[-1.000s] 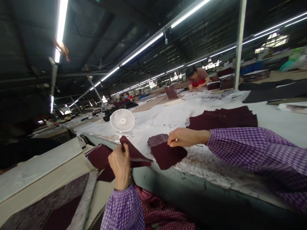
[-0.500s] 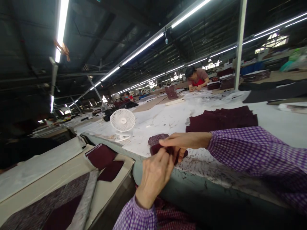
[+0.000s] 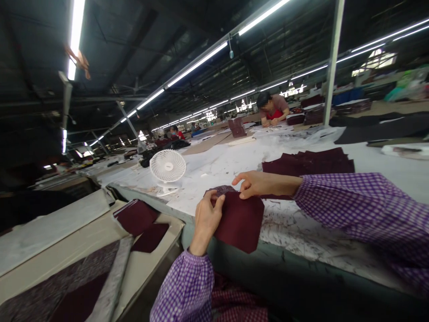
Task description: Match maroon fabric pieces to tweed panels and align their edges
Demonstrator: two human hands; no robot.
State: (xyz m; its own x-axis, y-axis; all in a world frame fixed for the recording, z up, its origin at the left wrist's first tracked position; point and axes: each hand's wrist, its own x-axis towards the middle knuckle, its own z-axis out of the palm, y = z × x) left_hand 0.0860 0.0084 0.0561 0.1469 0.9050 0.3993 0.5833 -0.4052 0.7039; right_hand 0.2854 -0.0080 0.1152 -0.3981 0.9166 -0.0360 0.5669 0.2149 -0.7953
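A dark maroon fabric piece [image 3: 239, 223] with cut corners hangs flat over the front edge of the table, its smooth side facing me. My left hand [image 3: 207, 217] grips its upper left edge between thumb and fingers. At the top edge, the thumb of my right hand [image 3: 256, 183] presses on the cloth while the index finger stretches out above it; the other fingers are curled. Behind the piece shows a speckled purple-grey fabric piece [image 3: 223, 189], partly covered. A pile of maroon cloth [image 3: 308, 162] lies beyond my right forearm.
A small white fan [image 3: 167, 166] stands on the white-covered table [image 3: 214, 163], left of my hands. At lower left, a beige surface [image 3: 144, 255] bears maroon pieces [image 3: 136, 217] and speckled cloth [image 3: 63, 277]. Across the table a person [image 3: 275, 109] leans over it, near a metal post [image 3: 330, 85].
The maroon piece, bunched under both hands before, now hangs spread out. My hands have moved apart, the left to its left edge, the right up to its top edge. The view has shifted slightly.
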